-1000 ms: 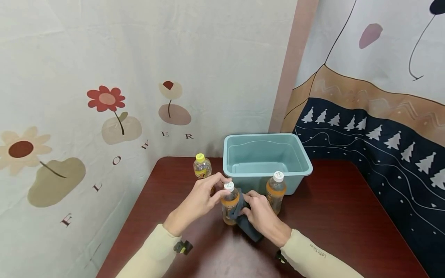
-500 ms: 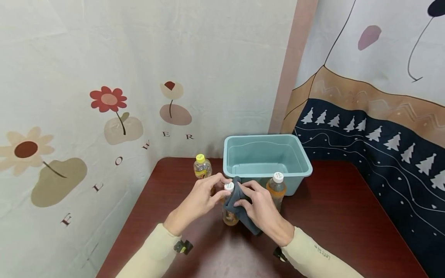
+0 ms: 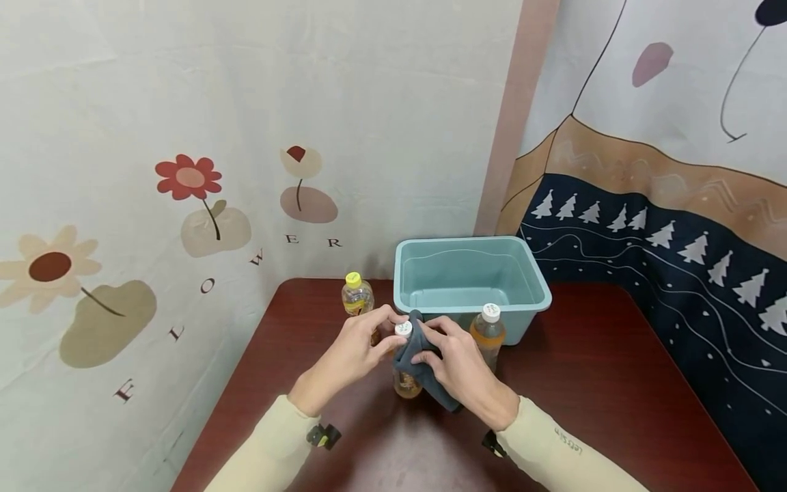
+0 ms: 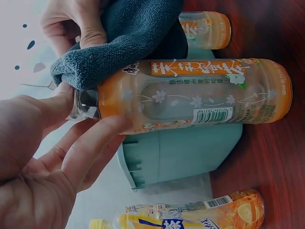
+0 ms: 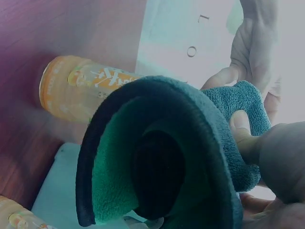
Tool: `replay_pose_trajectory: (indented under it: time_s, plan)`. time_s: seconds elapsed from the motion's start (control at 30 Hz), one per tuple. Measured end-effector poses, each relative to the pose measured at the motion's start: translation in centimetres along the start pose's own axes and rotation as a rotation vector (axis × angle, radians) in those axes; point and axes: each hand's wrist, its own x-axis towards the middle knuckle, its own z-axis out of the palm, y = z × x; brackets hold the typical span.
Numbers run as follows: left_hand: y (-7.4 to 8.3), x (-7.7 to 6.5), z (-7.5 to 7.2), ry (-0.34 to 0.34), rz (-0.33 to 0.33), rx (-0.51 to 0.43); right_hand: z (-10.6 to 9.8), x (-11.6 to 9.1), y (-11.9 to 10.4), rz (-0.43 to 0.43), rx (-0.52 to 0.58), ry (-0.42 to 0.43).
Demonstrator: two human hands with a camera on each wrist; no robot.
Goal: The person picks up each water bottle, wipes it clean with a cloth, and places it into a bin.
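Note:
In the middle of the table stands an upright clear plastic bottle (image 3: 406,386) with an orange label and a white cap. My left hand (image 3: 353,348) pinches it at the neck, just below the cap, between thumb and fingers. A dark grey-blue cloth (image 3: 424,365) is held by my right hand (image 3: 464,362), thumb and fingers gripping it against the bottle's shoulder. Part of the cloth hangs down along the bottle's right side and covers some of the label. In the left wrist view the bottle's printed label (image 4: 200,95) and barcode show clearly.
Behind the hands sits a light teal plastic bin (image 3: 522,324). A second orange-label bottle (image 3: 488,335) stands before it, close to my right hand. A yellow-capped bottle (image 3: 358,295) is left of the bin. All rest on a dark red wooden table (image 3: 590,383) against printed curtains.
My right hand has moved up and bunched the cloth higher, from the bottle's side to its neck and shoulder. The left hand keeps its hold at the neck.

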Motion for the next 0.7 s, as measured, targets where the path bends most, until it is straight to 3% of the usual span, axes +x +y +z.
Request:
replay_pose_trajectory:
  time_s: [0.23, 0.47, 0.7]
  plan:
    - [0.0, 0.0, 0.0, -0.002, -0.012, -0.010, 0.3, -0.3, 0.4, 0.012, -0.008, -0.020]
    - [0.1, 0.0, 0.0, -0.001, -0.016, -0.023, 2.6, -1.8, 3.7, -0.049, -0.035, -0.005]
    - [0.3, -0.2, 0.0, 0.000, -0.008, -0.004, 3.0, -2.5, 2.8, 0.088, -0.058, -0.170]
